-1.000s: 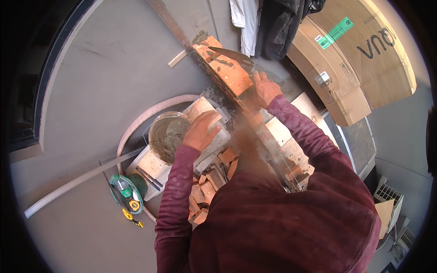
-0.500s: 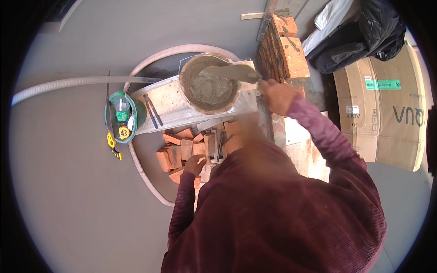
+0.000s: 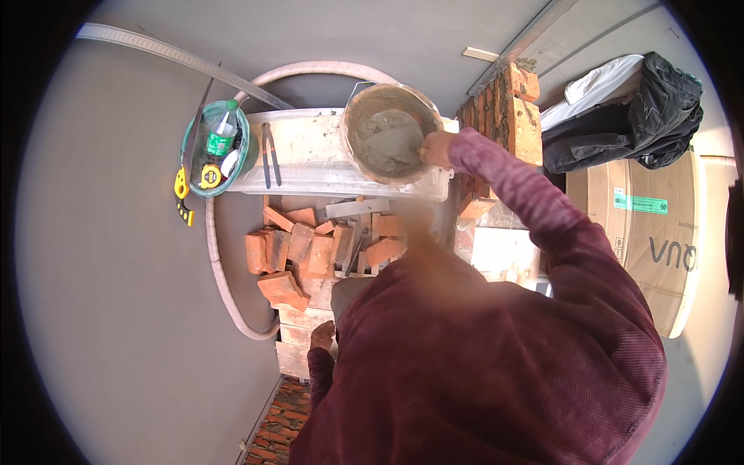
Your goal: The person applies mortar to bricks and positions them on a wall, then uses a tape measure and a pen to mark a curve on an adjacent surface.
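At the left, a yellow-handled handsaw (image 3: pixel 182 184) leans across a teal bucket (image 3: pixel 242 168); beside it, pincers (image 3: pixel 267 155) lie on a pale board (image 3: pixel 303 180). Next come broken bricks (image 3: pixel 301 242), and below them the left hand (image 3: pixel 323 335), near the planks (image 3: pixel 294 356), its grip too small and partly hidden to tell. Further right, the mortar bucket (image 3: pixel 356 147) holds the trowel (image 3: pixel 390 147), blade down in grey mortar (image 3: pixel 387 122). The right hand (image 3: pixel 436 149), at the bucket's right rim, appears closed around its hidden handle. The trowel should be stiff and light bare, heavier when loaded, its wet blade slippery; the handle is the place to grasp.
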Demonstrator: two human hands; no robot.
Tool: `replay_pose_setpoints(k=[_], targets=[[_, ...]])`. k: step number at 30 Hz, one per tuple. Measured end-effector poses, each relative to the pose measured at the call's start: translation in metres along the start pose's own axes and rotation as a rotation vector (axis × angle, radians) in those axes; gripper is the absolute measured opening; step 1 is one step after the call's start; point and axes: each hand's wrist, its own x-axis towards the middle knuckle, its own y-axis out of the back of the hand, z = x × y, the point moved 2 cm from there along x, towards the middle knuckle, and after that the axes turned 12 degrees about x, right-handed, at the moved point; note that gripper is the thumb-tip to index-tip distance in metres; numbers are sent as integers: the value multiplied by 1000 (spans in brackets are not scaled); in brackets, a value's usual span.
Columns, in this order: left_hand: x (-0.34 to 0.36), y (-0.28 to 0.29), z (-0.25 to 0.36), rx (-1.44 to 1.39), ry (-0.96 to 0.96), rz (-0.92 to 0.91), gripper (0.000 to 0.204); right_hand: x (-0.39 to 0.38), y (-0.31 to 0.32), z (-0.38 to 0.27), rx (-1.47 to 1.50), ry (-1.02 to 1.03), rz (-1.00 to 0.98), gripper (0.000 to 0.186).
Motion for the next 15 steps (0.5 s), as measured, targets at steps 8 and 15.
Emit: replay_pose_setpoints(k=[8, 15], targets=[[-23, 27, 60, -130, 64, 91, 37, -20, 12, -14, -109, -163, -40, 27], [-22, 39, 40, -172, -100, -63, 48, 42, -2, 17, -356, 272, -179, 27]])
